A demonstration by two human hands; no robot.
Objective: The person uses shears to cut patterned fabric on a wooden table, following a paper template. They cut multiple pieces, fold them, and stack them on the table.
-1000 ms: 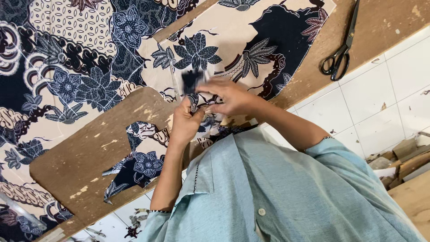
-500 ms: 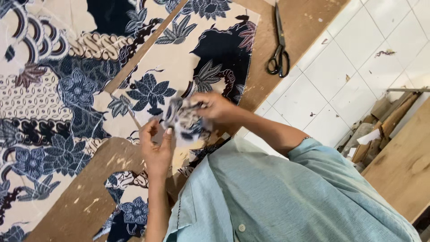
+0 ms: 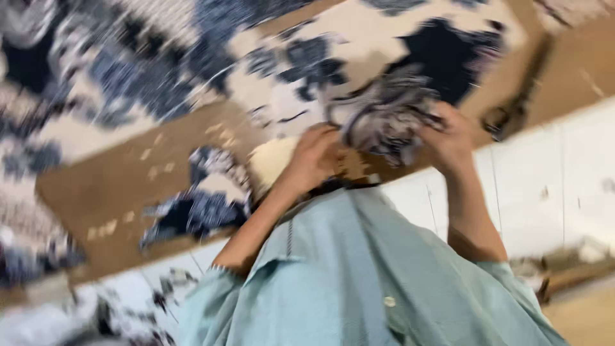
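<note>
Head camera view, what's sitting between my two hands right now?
In the head view, a bunched scrap of dark-and-pale patterned fabric lies between the left hand and right hand, both gripping it.

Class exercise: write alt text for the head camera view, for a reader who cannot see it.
Blurred view down at a person's left hand and right hand gripping a bunched scrap of patterned cloth between them, above a brown board strewn with blue floral fabric.
</note>
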